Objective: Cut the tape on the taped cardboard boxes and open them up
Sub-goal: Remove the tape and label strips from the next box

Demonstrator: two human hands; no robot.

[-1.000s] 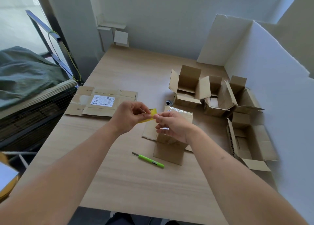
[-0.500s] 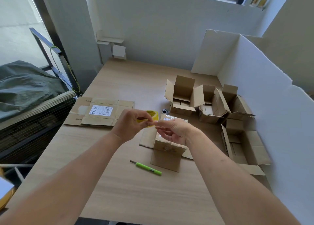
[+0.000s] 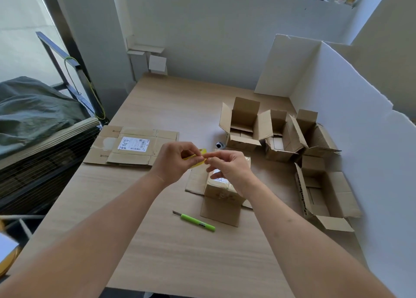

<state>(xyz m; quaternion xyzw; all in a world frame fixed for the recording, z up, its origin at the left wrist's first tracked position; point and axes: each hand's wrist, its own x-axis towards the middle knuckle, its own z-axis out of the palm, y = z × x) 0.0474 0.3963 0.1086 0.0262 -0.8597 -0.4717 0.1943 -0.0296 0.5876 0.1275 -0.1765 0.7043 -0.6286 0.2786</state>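
My left hand [image 3: 177, 160] and right hand [image 3: 227, 167] meet above the middle of the surface [image 3: 157, 248], both pinching a piece of yellow tape [image 3: 195, 159] between fingertips. Directly under my right hand stands the taped cardboard box [image 3: 221, 193], clear tape across its top, its flaps spread flat on the surface. At 6 o'clock from my hands lies the green utility knife [image 3: 194, 221], blade end pointing toward 10 o'clock, just beside the box's near flap. At 9 o'clock a flattened box [image 3: 132, 148] with a white shipping label lies flat. From 1 to 4 o'clock four opened boxes [image 3: 243, 126] cluster against a white foam board partition [image 3: 351, 117]. A small dark round object [image 3: 220, 145] sits just left of the nearest of those at 1 o'clock; I cannot tell what it is. Nothing lies between my hands and the knife. Against a second ago, my hands stay at the same spot with the tape still pinched; the view has tilted up, showing a shelf along the far wall.
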